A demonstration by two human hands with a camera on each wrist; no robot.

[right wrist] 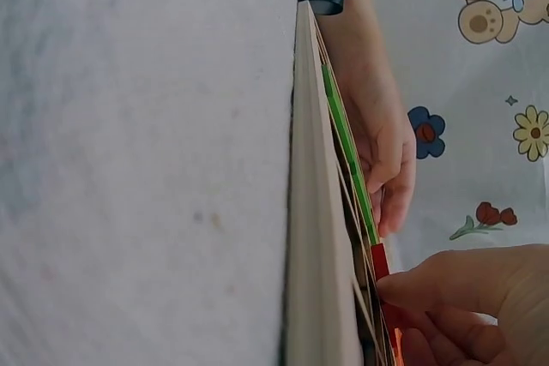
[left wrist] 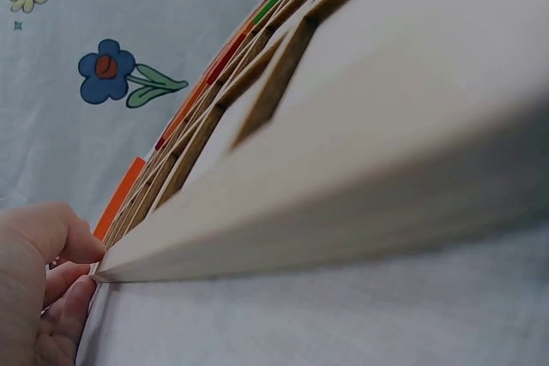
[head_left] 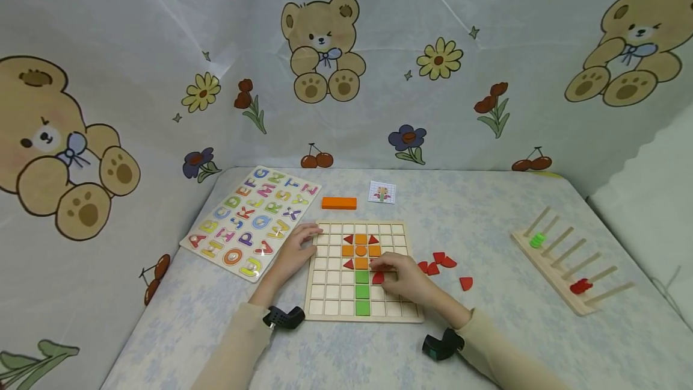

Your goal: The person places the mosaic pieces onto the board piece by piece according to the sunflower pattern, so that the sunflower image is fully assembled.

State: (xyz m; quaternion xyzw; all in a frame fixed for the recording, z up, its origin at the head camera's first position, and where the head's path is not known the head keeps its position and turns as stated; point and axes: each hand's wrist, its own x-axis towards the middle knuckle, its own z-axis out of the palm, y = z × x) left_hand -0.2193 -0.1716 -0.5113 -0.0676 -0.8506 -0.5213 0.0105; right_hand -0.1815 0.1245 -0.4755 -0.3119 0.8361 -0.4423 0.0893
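Flat red quarter-round tile (head_left: 378,279) is on the pale wooden grid board (head_left: 334,292), right of its middle, beside the top of a column of square green tiles (head_left: 362,292); whether it sits flush cannot be told. Left of the board lies a white board of colourful letters (head_left: 249,225). At the board's far left corner, the left hand (head_left: 295,251) has thumb and fingers closed on the frame. Beyond the board's far edge lie a long orange block (head_left: 339,203) and, right of it, a small printed card (head_left: 382,192). Over the board's right half, the right hand (head_left: 403,277), clearly the nearer, has its grip together on the red tile, which lies at the fingertips, toward the board's middle; its wedge shape shows no clear long axis. Right of the board are loose red pieces (head_left: 466,283), then a wooden peg rack (head_left: 553,273)
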